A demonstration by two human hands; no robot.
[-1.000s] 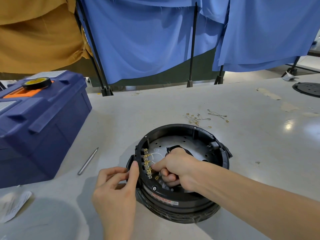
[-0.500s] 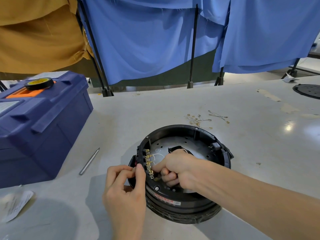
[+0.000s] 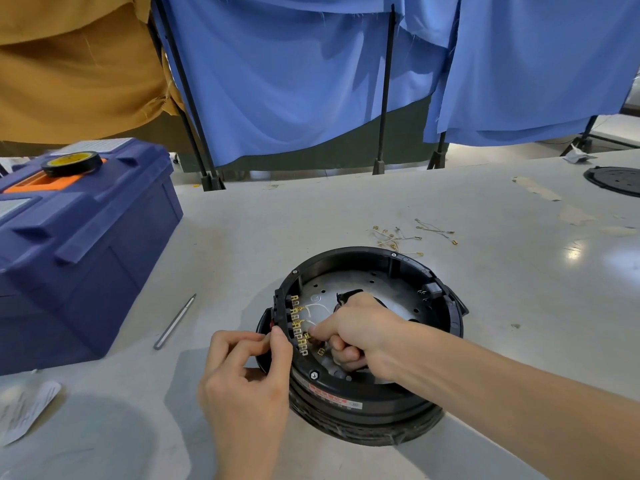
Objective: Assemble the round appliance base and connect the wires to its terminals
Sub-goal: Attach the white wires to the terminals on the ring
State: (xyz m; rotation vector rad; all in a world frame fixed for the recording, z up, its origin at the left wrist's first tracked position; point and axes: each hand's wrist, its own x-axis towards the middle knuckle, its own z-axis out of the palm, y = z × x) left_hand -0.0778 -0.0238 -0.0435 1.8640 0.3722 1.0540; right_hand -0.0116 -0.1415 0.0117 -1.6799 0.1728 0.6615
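The round base (image 3: 363, 410) sits on the counter (image 3: 242, 237). The left hand (image 3: 247, 375) pinches its terminal block (image 3: 281, 313) at the left rim — brace it firmly. The right hand (image 3: 360, 327), fingers curled inside, seems to pinch a white wire (image 3: 317, 307) onto 1 brass terminal (image 3: 306, 336) — push straight on.

Right hand (image 3: 360, 329) hides wire's (image 3: 321, 305) end inside base (image 3: 346, 252).

We are seeing the round base (image 3: 363, 252) sitting near the front edge of the surface (image 3: 311, 209), the toolbox (image 3: 79, 271) standing at the left edge with a tape roll (image 3: 72, 163) on it, a rod (image 3: 175, 322) lying between them, and loose wires (image 3: 408, 234) lying behind the base.
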